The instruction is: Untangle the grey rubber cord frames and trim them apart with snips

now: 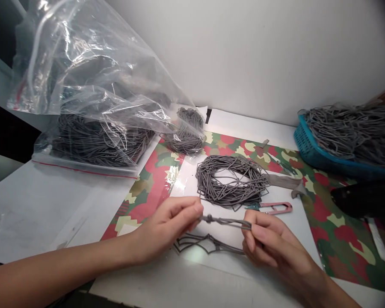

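Note:
A grey rubbery cord piece (227, 221) with a small knot-like lump is stretched between my two hands above the white sheet. My left hand (176, 220) pinches its left end between thumb and fingers. At the other end, my right hand (272, 239) is closed on the strands. Just below lies a second grey piece with pointed, web-like loops (208, 244); its right end passes behind my right hand. Beyond my hands sits a ring-shaped heap of grey cord pieces (231, 182). Pink-handled thread snips (276, 208) rest beside that heap.
On the left stands a clear plastic bag (99, 90) with dark grey cords inside. A smaller grey bundle (189, 130) lies near the wall. At the right are a blue basket (308, 141) heaped with cords and a black object (365, 199). A camouflage-patterned mat (340, 239) covers the table.

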The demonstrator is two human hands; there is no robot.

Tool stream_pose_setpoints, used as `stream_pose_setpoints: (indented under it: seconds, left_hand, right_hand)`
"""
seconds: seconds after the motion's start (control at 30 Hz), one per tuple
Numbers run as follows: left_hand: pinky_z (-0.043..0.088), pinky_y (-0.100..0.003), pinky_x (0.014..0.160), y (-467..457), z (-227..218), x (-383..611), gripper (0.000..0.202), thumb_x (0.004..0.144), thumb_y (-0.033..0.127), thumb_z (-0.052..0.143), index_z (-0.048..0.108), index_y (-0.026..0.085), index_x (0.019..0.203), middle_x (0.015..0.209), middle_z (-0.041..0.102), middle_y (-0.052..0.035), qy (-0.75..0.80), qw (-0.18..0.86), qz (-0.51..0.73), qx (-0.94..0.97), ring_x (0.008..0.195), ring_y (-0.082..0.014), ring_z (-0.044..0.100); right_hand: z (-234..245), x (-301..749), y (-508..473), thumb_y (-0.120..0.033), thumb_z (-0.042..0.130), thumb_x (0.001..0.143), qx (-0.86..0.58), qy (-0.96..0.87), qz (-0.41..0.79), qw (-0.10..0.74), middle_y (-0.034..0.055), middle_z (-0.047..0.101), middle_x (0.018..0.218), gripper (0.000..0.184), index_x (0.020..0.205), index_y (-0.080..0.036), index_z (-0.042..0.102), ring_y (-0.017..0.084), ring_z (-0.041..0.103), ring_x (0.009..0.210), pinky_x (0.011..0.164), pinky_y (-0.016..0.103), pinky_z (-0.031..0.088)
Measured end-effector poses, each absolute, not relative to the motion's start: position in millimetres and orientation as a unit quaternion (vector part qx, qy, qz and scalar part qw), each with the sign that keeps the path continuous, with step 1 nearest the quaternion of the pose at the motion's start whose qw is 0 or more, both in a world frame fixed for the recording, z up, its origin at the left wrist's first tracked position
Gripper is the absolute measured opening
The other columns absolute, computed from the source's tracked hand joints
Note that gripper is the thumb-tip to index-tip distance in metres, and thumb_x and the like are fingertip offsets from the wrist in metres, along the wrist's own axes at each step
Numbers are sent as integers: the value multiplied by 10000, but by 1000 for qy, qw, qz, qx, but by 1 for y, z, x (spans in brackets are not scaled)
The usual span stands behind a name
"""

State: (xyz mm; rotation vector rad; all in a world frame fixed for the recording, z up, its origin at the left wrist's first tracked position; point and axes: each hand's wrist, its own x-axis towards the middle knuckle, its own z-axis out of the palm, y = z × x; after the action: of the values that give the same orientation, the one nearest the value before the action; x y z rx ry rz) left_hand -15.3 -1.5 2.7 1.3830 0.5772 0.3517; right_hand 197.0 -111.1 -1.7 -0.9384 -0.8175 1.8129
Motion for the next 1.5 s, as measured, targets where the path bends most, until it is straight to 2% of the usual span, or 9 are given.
stream_pose_setpoints:
  seconds: [0.1, 0.17, 0.23, 0.33, 0.5, 0.67, 0.87, 1.03, 1.5]
  left_hand:
    - [382, -254, 632, -5, 7, -19, 293, 996, 223, 376, 500, 178, 734, 717, 499, 1, 197, 566, 147, 787, 670, -137, 469]
    - [429, -304, 830, -8, 5, -21, 160, 989, 211, 397, 549, 171, 1019, 981, 580, -63, 172, 498, 203, 825, 919, -194, 539]
    - [371, -395, 1022, -11, 1, -23, 360, 958, 227, 475, 428, 185, 1312, 1276, 523, -122, 158, 458, 267, 833, 1192, -263, 469]
    - [277, -483, 1124, -15, -4, -23, 621, 890, 233, 586, 310, 218, 1447, 1438, 434, -142, 99, 438, 289, 846, 1336, -319, 373]
    - [470, -314, 920, -20, 4, -19, 424, 926, 227, 584, 434, 189, 1321, 1187, 615, -118, 83, 562, 147, 810, 1052, -207, 591]
    - [415, -258, 701, -19, 16, -15, 226, 1042, 295, 381, 453, 214, 1241, 892, 690, -19, 170, 653, 15, 738, 736, -141, 545]
    - [200, -231, 466, -9, 15, -14, 310, 979, 442, 502, 564, 168, 846, 577, 383, 76, 268, 707, -1, 654, 527, -93, 284]
    - [115, -228, 417, -8, 9, -13, 299, 863, 441, 674, 597, 156, 808, 484, 290, 107, 285, 728, 0, 623, 446, -68, 199]
    - [151, -236, 444, -7, 13, -14, 203, 902, 335, 563, 517, 183, 776, 489, 317, 110, 282, 754, 11, 593, 460, -78, 221]
  right_hand:
    - [2, 195, -113, -444, 585, 964, -395, -349, 739, 419, -97, 322, 513, 341, 783, -156, 572, 66, 222, 445, 455, 235, 164]
    - [3, 193, -114, -451, 593, 960, -408, -368, 741, 387, -82, 364, 551, 343, 790, -154, 575, 62, 255, 459, 450, 233, 171]
    - [4, 189, -114, -459, 585, 964, -423, -395, 735, 353, -72, 382, 575, 344, 802, -155, 588, 68, 287, 483, 455, 233, 184]
    - [3, 185, -115, -465, 563, 975, -453, -437, 710, 317, -70, 377, 576, 343, 817, -165, 613, 82, 320, 517, 476, 236, 210]
    - [-3, 179, -117, -499, 565, 962, -468, -444, 697, 314, -72, 383, 583, 371, 781, -176, 582, 80, 323, 516, 474, 226, 223]
    - [-3, 180, -114, -510, 491, 996, -454, -434, 712, 315, -88, 356, 503, 423, 830, -150, 637, 74, 299, 450, 457, 224, 215]
    - [2, 186, -109, -495, 534, 977, -474, -420, 707, 314, -77, 397, 531, 386, 884, -143, 662, 73, 305, 470, 466, 226, 209]
    - [2, 188, -110, -441, 631, 926, -451, -380, 737, 331, -86, 437, 545, 275, 909, -172, 576, 74, 359, 487, 479, 207, 241]
    - [-7, 192, -110, -423, 612, 944, -424, -375, 736, 372, -82, 477, 508, 276, 852, -171, 547, 59, 321, 445, 459, 205, 214]
